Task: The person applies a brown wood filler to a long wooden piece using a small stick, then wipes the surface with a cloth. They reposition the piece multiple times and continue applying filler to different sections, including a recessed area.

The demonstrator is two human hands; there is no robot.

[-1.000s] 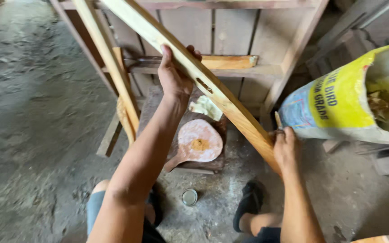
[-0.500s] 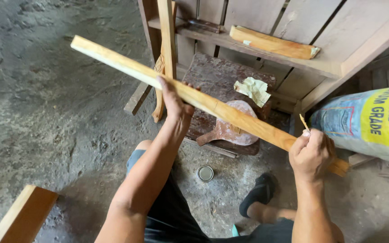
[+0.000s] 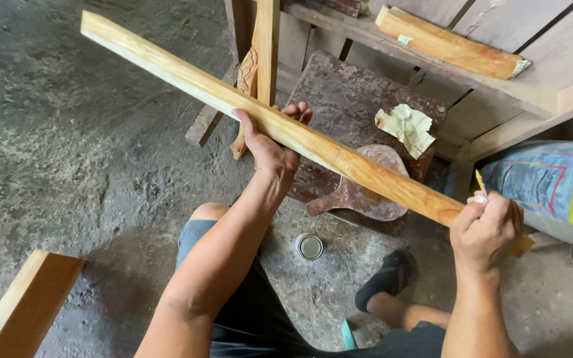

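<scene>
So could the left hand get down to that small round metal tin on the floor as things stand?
Probably not yet: the left hand grips the long wooden slat; the small round metal tin lies uncovered below.

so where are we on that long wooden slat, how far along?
Done: the slat looks planed smooth and is lifted clear of the low stool. In hand: left hand grips it mid-length, right hand holds the near end along with a thin stick or brush-like tool. Left: I can't tell any coating is on; a small tin sits on the floor and crumpled sandpaper-like sheet lies unused.
</scene>
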